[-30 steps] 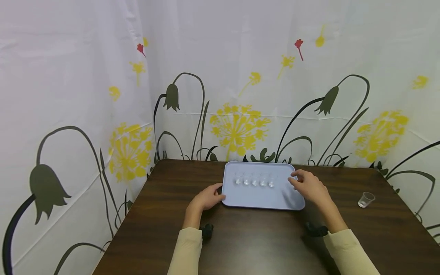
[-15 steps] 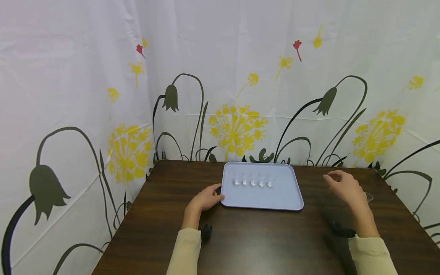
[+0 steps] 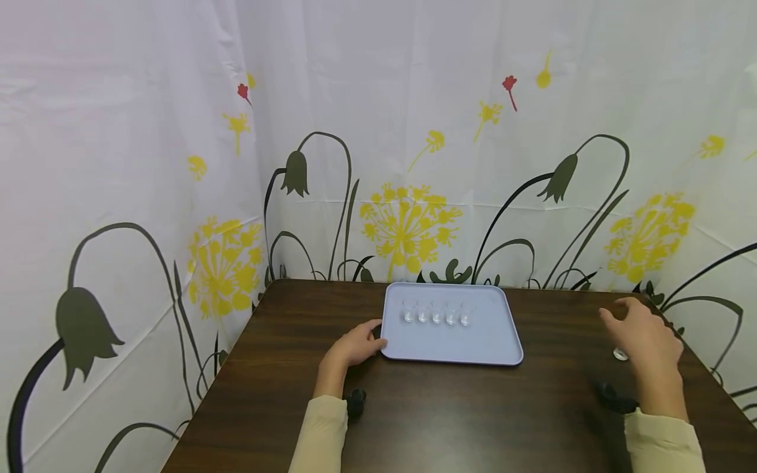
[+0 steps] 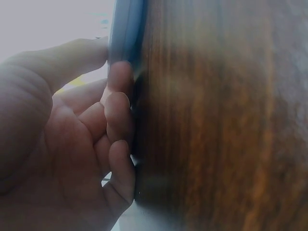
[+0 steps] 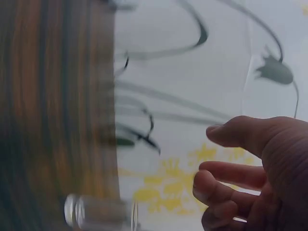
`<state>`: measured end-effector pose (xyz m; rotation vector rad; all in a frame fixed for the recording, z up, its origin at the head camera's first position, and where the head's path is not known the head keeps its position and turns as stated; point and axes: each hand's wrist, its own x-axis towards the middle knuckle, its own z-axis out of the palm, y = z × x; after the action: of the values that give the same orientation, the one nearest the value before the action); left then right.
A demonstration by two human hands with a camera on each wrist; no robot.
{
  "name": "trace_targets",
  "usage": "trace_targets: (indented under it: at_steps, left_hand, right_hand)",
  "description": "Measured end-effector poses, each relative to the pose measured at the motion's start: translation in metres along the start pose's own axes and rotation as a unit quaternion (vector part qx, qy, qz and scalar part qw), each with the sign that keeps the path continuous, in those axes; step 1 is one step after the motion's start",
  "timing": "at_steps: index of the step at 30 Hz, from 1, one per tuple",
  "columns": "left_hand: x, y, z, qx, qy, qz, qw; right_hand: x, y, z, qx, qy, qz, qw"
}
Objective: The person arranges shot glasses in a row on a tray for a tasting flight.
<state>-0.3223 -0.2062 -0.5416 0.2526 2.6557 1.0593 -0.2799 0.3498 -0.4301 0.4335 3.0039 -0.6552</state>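
A light blue tray (image 3: 473, 345) lies on the dark wooden table, with several small clear cups (image 3: 437, 316) in a row on it. My left hand (image 3: 353, 345) holds the tray's left edge; in the left wrist view the thumb meets the rim and the curled fingers (image 4: 119, 113) are against its side. To the right, my right hand (image 3: 650, 338) hovers above the table with nothing in its grasp, thumb and fingers apart. Another clear cup (image 3: 619, 354) stands partly hidden behind that hand. In the right wrist view this cup (image 5: 103, 212) is apart from the fingers (image 5: 207, 187).
The brown table (image 3: 437, 407) reaches back to a white curtain (image 3: 378, 79) printed with flowers. Dark wrist cameras sit below both hands, the left camera (image 3: 357, 402) and the right camera (image 3: 615, 398).
My right hand has moved from above the tray's right side out to the right, to the lone cup, which it now partly covers. My left hand stays at the tray's edge.
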Motion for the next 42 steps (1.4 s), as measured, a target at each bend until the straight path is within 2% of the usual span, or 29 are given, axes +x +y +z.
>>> trace_targets:
  at_steps: [5, 9, 15, 17, 22, 24, 28, 30, 32, 37, 39, 42]
  left_hand:
    - [-0.022, 0.031, -0.009, -0.020, 0.004, -0.018, 0.9996]
    - [-0.026, 0.036, -0.008, -0.017, 0.012, -0.025, 0.9995]
    - [-0.020, 0.026, -0.006, -0.026, 0.004, -0.016, 0.9995]
    - [-0.009, 0.012, -0.002, -0.015, 0.005, -0.002, 0.9999]
    - [0.007, -0.007, 0.005, -0.009, -0.002, 0.001, 1.0000]
    - [0.010, -0.009, 0.005, -0.012, -0.006, -0.006, 0.9999]
    - [0.015, -0.014, 0.007, -0.005, -0.003, 0.002, 1.0000]
    - [0.010, -0.008, 0.005, -0.011, -0.001, -0.001, 0.9999]
    - [0.008, -0.010, 0.005, -0.009, 0.005, 0.015, 0.9998]
    - [-0.010, 0.012, -0.002, -0.016, 0.010, 0.002, 0.9998]
    - [-0.022, 0.029, -0.007, -0.022, 0.011, -0.019, 0.9995]
    - [-0.025, 0.033, -0.006, -0.015, 0.016, -0.022, 0.9995]
  right_hand:
    - [0.004, 0.016, -0.005, -0.044, -0.016, 0.043, 0.998]
    - [0.007, 0.025, -0.004, -0.061, -0.037, 0.050, 0.996]
    - [0.008, 0.031, 0.000, -0.059, -0.056, 0.048, 0.996]
    - [0.008, 0.032, 0.002, -0.054, -0.056, 0.047, 0.996]
    - [0.008, 0.031, 0.007, -0.050, -0.043, 0.054, 0.996]
    - [0.008, 0.030, 0.007, -0.051, -0.041, 0.062, 0.996]
    - [0.008, 0.032, 0.007, -0.055, -0.047, 0.080, 0.994]
    - [0.009, 0.033, 0.007, -0.058, -0.054, 0.086, 0.993]
    - [0.009, 0.035, 0.007, -0.062, -0.062, 0.089, 0.992]
    - [0.011, 0.042, 0.011, -0.057, -0.085, 0.090, 0.991]
    - [0.011, 0.043, 0.013, -0.056, -0.092, 0.093, 0.990]
    - [0.011, 0.042, 0.014, -0.056, -0.094, 0.097, 0.989]
